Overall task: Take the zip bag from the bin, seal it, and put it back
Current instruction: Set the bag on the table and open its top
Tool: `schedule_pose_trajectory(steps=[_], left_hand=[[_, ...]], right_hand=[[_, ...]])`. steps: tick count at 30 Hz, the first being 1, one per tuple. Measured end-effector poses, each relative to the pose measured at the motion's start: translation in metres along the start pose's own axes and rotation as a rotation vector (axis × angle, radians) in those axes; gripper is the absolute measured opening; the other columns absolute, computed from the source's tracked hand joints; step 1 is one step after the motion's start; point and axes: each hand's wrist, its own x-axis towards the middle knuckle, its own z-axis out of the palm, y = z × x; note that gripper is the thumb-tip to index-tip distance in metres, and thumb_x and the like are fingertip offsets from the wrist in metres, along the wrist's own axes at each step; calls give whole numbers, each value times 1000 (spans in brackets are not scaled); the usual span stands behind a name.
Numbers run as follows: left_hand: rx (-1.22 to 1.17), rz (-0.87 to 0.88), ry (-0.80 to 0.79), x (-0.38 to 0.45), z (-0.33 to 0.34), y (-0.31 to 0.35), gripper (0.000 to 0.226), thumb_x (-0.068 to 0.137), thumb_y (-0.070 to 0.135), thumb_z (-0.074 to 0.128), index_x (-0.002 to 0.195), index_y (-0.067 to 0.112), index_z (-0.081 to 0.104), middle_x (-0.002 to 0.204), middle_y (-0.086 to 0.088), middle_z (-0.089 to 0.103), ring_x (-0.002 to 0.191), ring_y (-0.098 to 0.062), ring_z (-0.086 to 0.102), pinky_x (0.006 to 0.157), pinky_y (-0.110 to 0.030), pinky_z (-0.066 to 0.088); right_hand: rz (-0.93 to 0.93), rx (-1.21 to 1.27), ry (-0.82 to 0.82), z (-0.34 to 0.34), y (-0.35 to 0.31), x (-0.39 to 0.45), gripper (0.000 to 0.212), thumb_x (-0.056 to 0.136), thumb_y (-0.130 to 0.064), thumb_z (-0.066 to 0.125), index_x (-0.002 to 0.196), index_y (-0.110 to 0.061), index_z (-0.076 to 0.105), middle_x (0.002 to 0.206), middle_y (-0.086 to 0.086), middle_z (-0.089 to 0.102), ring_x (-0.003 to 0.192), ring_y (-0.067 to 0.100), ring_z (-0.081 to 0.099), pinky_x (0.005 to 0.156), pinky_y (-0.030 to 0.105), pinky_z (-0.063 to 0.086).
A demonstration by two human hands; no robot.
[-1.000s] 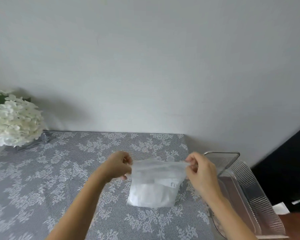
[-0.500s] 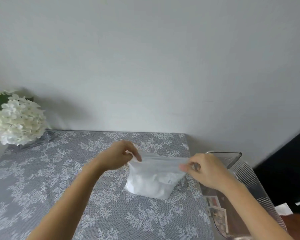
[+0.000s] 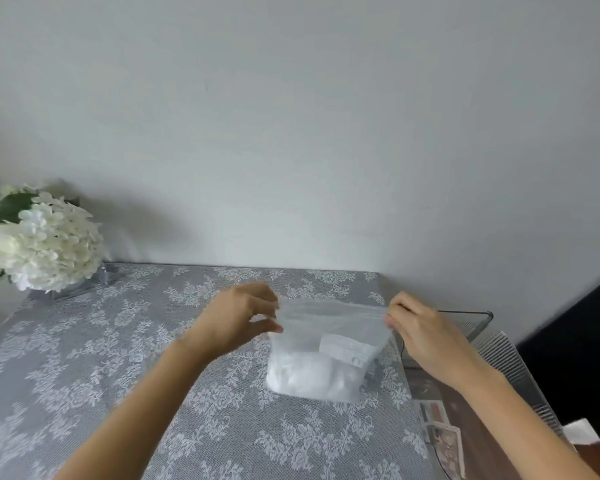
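Standing zip bag (image 3: 321, 362), seal edge left-right

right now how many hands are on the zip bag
2. The left hand pinches the top left corner of the bag; the right hand pinches the top right corner. The bag's base rests on the table.

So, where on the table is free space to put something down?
The tablecloth is bare between the flowers and the left hand, and in front of the zip bag. It is crowded at the right: the right hand and the clear bin.
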Motion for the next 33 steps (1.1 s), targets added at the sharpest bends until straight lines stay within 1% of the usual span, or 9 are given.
schedule_pose_trajectory(steps=[3, 6, 11, 17, 20, 25, 29, 31, 33], left_hand=[[-156, -67, 69, -1, 7, -6, 18, 72, 32, 80, 75, 16, 72, 78, 8, 68, 71, -6, 65, 65, -26, 55], [-207, -116, 78, -3, 14, -13, 21, 71, 29, 81, 73, 22, 61, 67, 18, 60, 63, -1, 59, 60, -13, 47], [-309, -196, 58, -3, 24, -14, 41, 71, 17, 82, 89, 30, 47, 71, 7, 63, 63, -10, 61, 54, -19, 52], [-1095, -408, 247, -16, 40, -19, 39, 74, 4, 76, 108, 9, 58, 68, 3, 62, 67, -13, 61, 67, -22, 54], [-1225, -462, 284, -29, 51, -21, 21, 75, 12, 71, 91, -2, 66, 81, -7, 72, 78, -17, 66, 77, -27, 56], [-1441, -478, 352, -38, 64, -21, 9, 81, 14, 63, 81, 15, 72, 85, -1, 73, 81, -12, 65, 77, -25, 57], [-1213, -521, 4, -45, 93, -21, 54, 72, 17, 81, 120, 12, 56, 116, -7, 67, 107, -18, 63, 93, -39, 53], [-981, -617, -186, -48, 112, -20, 64, 65, 15, 85, 121, 23, 55, 119, 3, 65, 112, -11, 58, 99, -39, 46], [-898, -694, -253, -49, 127, -21, 59, 63, 10, 86, 112, 29, 58, 112, 10, 65, 106, 0, 55, 101, -39, 43]], right_hand=[[26, 48, -6, -3, -2, -1, 14, 94, -11, 49, 83, -11, 58, 87, -9, 50, 70, 5, 57, 55, 10, 37], [16, 98, 24, -3, -4, -3, 18, 94, -13, 46, 83, -8, 59, 86, -3, 55, 71, 14, 61, 62, 24, 50], [40, 163, -59, -1, -1, -4, 30, 91, -41, 53, 73, -18, 48, 72, -13, 45, 60, 2, 47, 55, 14, 34], [21, 307, 100, 9, -2, -6, 31, 81, -28, 73, 65, -19, 48, 62, -14, 45, 53, 0, 42, 52, 11, 32], [64, 362, 200, 17, -4, -5, 24, 83, -25, 71, 69, -16, 54, 62, -8, 53, 52, 8, 47, 49, 12, 34], [147, 472, 246, 26, -3, -4, 14, 87, -21, 64, 99, -24, 57, 66, -8, 61, 59, 7, 56, 53, 9, 38], [243, 713, 154, 41, 5, -4, 35, 80, -37, 71, 112, -31, 57, 80, -5, 69, 69, 7, 65, 63, 17, 50], [364, 1159, -29, 54, 7, -7, 69, 63, -45, 83, 123, -29, 54, 105, -4, 71, 93, 12, 69, 78, 26, 57], [458, 1271, -233, 77, 5, -11, 85, 51, -34, 93, 125, -23, 53, 118, -2, 69, 111, 18, 64, 92, 34, 53]])
